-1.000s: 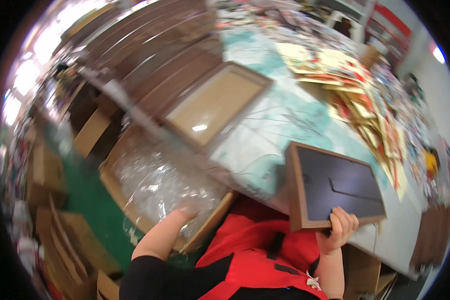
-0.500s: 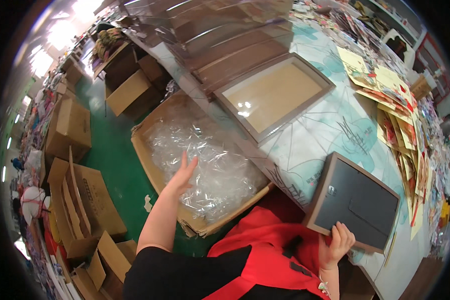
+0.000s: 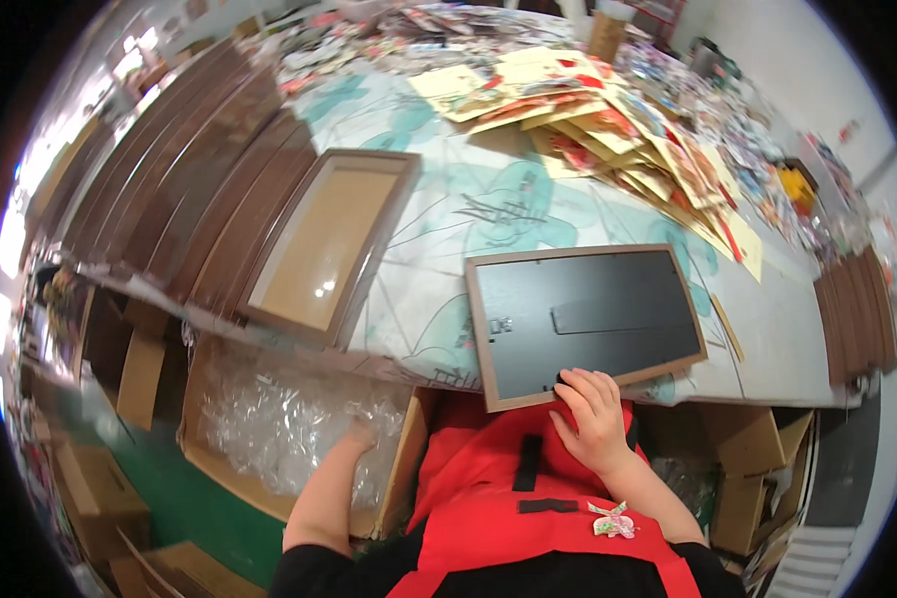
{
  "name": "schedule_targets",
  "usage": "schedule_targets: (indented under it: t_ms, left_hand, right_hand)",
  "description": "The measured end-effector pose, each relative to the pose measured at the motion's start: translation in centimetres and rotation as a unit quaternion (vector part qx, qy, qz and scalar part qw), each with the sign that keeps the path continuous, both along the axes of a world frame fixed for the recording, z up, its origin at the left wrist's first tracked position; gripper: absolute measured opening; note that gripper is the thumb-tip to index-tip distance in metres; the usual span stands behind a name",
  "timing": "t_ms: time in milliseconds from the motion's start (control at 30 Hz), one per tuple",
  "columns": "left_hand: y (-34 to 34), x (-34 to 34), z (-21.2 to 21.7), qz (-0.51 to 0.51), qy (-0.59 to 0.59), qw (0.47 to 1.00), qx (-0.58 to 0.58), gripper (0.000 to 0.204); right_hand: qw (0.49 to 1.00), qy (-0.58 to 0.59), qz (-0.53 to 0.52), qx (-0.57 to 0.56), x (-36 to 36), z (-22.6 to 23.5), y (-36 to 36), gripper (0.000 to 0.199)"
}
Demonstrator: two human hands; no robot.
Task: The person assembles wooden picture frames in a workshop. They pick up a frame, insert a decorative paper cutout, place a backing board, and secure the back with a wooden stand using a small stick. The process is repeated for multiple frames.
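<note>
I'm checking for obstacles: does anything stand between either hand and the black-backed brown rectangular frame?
Nothing visible separates the right hand from the frame; it touches the near edge. For the left hand, at the clear plastic film, the right wall of the brown cardboard box stands between.

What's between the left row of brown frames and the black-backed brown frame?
Head view: a brown rectangular clear-fronted frame, then white teal-patterned tabletop.

Left hand (image 3: 361, 433) blurred on my feed, its fingers lost to me against clear plastic (image 3: 269, 424), front of the black-backed frame (image 3: 618, 349) hidden from me, far clutter (image 3: 399, 38) too small to tell
</note>
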State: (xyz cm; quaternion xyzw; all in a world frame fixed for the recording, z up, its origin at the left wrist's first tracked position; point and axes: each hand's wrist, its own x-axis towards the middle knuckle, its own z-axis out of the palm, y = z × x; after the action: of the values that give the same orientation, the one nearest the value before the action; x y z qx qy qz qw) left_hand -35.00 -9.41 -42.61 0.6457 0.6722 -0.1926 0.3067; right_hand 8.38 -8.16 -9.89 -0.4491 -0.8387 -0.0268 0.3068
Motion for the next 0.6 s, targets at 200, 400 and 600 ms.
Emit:
schedule_targets:
  t_ms: [200,400,600]
  left_hand:
    - [-1.2,-2.7,19.5,0.13,0.082,0.975,0.158,0.032]
    - [-3.1,6.7,30.9,0.299,-0.313,0.762,0.482,0.018]
    - [-0.1,20.2,30.5,0.07,-0.501,0.793,0.34,0.074]
  right_hand:
    - [0.991,0.051,-0.114,0.037,5.0,1.0,0.3,0.051]
    - [0.945,0.118,-0.299,0.066,11.0,0.9,1.2,0.059]
    - [0.849,0.41,-0.325,-0.077,15.3,-1.9,3.7,0.038]
